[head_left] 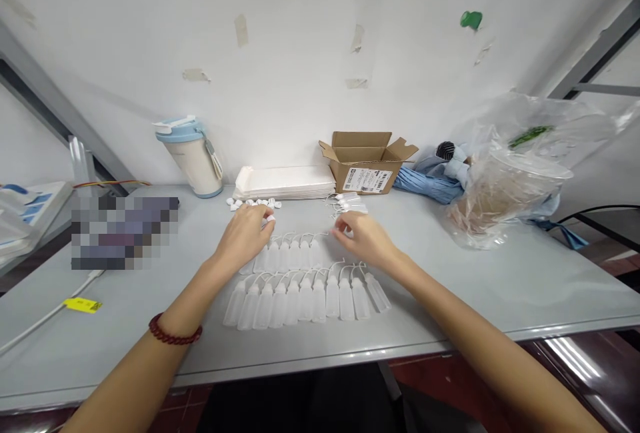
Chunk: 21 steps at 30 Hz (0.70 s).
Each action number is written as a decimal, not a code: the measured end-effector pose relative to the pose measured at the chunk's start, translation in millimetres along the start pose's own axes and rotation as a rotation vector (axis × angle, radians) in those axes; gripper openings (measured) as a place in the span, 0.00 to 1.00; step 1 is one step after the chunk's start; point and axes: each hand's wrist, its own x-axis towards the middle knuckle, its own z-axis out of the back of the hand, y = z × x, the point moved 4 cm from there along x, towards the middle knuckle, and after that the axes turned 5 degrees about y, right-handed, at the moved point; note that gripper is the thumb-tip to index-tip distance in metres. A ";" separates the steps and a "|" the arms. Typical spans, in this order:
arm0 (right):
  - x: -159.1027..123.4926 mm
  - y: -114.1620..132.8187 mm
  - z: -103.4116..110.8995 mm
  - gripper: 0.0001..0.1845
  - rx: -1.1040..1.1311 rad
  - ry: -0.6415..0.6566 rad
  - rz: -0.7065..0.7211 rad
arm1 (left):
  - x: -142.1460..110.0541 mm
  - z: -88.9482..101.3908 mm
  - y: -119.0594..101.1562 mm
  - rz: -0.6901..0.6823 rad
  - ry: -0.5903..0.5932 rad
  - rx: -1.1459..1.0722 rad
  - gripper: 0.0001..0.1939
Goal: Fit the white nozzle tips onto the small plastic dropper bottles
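My left hand (243, 233) is closed in a pinch, with a small white cap (271, 218) showing between thumb and fingers. More white caps (263, 203) lie loose just behind it. Across from it, my right hand (365, 238) has curled fingers and a thumb brought close together; something whitish shows between them, too hidden to name. Several small translucent squeeze bottles with thin bent spouts lie in two rows, a back row (291, 256) between the hands and a front row (305, 301) closer to me. A few more bottles (349, 200) lie behind my right hand.
Along the wall stand a cream and blue tumbler (195, 160), a stack of white flat packs (285, 182) and an open cardboard box (365, 170). Blue cloth (430, 185) and a plastic-wrapped container (515, 180) sit right. A white cable (45, 320) crosses the grey table (135, 300) at left.
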 end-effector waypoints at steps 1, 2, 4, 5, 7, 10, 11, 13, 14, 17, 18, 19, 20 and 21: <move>-2.2 6.2 -2.2 0.07 0.087 0.029 0.087 | -0.7 -0.4 -2.6 -0.001 -0.003 -0.034 0.15; -4.6 12.1 -4.2 0.07 0.156 0.062 0.172 | -1.4 -0.5 -5.2 0.000 -0.005 -0.062 0.15; -9.3 21.3 -7.6 0.08 0.230 0.130 0.306 | -2.9 -0.2 -10.2 0.004 -0.007 -0.103 0.16; -11.0 24.2 -8.9 0.09 0.240 0.161 0.343 | -3.6 0.3 -12.3 0.005 -0.009 -0.113 0.16; -12.7 27.4 -11.0 0.09 0.237 0.214 0.370 | -4.7 1.3 -15.6 0.003 -0.013 -0.120 0.15; -12.4 28.6 -11.8 0.09 0.223 0.260 0.374 | -5.6 1.9 -18.5 -0.013 -0.005 -0.126 0.15; -12.0 28.4 -11.8 0.10 0.214 0.265 0.369 | -5.8 1.7 -19.1 -0.018 -0.001 -0.132 0.15; -10.9 27.1 -12.0 0.11 0.185 0.271 0.350 | -6.1 1.1 -19.8 -0.021 0.007 -0.148 0.15; -10.5 26.1 -12.4 0.12 0.164 0.273 0.335 | -6.2 0.7 -20.3 -0.022 0.009 -0.158 0.15; -9.8 22.9 -14.6 0.14 0.085 0.271 0.291 | -6.6 0.1 -22.3 -0.028 0.012 -0.184 0.14; -9.7 22.1 -15.4 0.14 0.054 0.264 0.284 | -6.8 0.2 -23.1 -0.028 0.014 -0.190 0.14; -9.6 21.5 -16.0 0.15 0.023 0.252 0.281 | -6.9 0.5 -24.0 -0.025 0.018 -0.197 0.14; -9.4 20.9 -16.3 0.15 -0.006 0.236 0.282 | -7.1 0.8 -24.9 -0.019 0.026 -0.210 0.14; -9.2 20.4 -16.5 0.15 -0.030 0.216 0.285 | -7.2 1.2 -25.7 -0.012 0.037 -0.231 0.14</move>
